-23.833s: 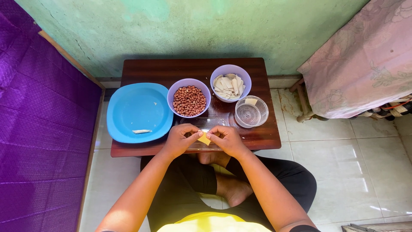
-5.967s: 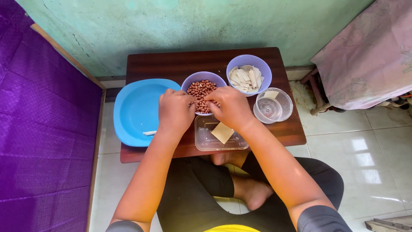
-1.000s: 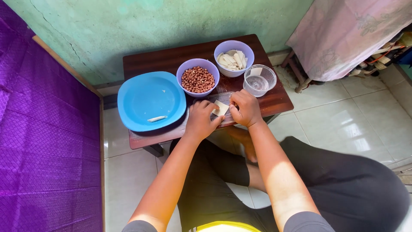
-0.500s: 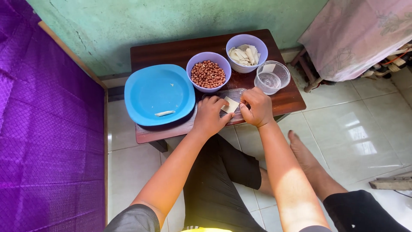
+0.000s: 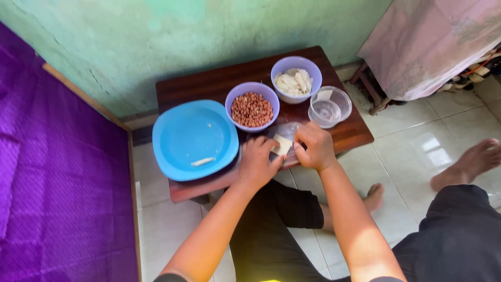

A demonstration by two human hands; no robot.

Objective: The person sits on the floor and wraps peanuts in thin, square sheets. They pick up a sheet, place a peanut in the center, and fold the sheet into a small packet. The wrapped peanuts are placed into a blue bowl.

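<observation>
**Both hands on a pale wrapper at the bench's front edge**

At far left lies a purple bedspread (image 5: 57, 172). On the low wooden bench (image 5: 209, 86), a blue plate (image 5: 182, 130) carries one small finished roll (image 5: 202, 162). Next comes a lilac bowl of peanuts (image 5: 252, 108). The left hand (image 5: 257, 163) and right hand (image 5: 313, 146) meet over a clear tray (image 5: 287, 130), fingers pinched on a small pale wrapper square (image 5: 282, 144) between them. Behind sit a lilac bowl of pale strips (image 5: 295, 79) and a clear cup (image 5: 329, 107).

The tray sits close to the bench's front edge, so a firm press could likely tip it. The thin wrapper may tear if pinched hard, and the peanut bowl stands close enough to the left hand to be knocked.
</observation>
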